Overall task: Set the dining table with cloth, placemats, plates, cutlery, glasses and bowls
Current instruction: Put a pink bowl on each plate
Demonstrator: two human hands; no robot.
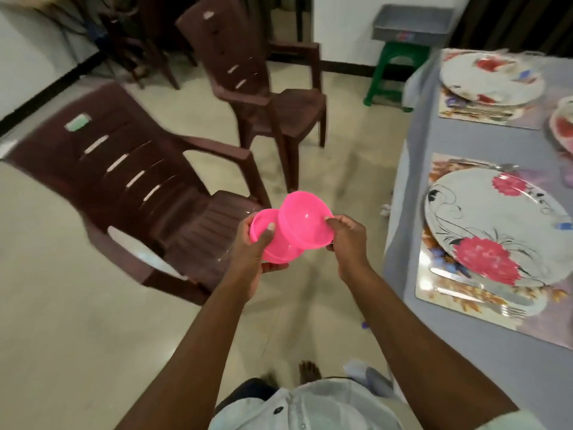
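Bowl step: standing left of the nearest flowered plate [493,225], the left hand [252,252] grips the lower pink bowl [263,240] while right fingers [336,223] pinch the upper bowl's [305,221] rim. Next, part them and set one beside that plate.

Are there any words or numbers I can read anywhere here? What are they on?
None can be read.
Green sticker on the near chair: too blurred to read.
Pale mark on the far chair: too blurred.
Red and blue label on the grey tray: too small and blurred.
Pink bowls and plates: no writing, only flowers on the plates.
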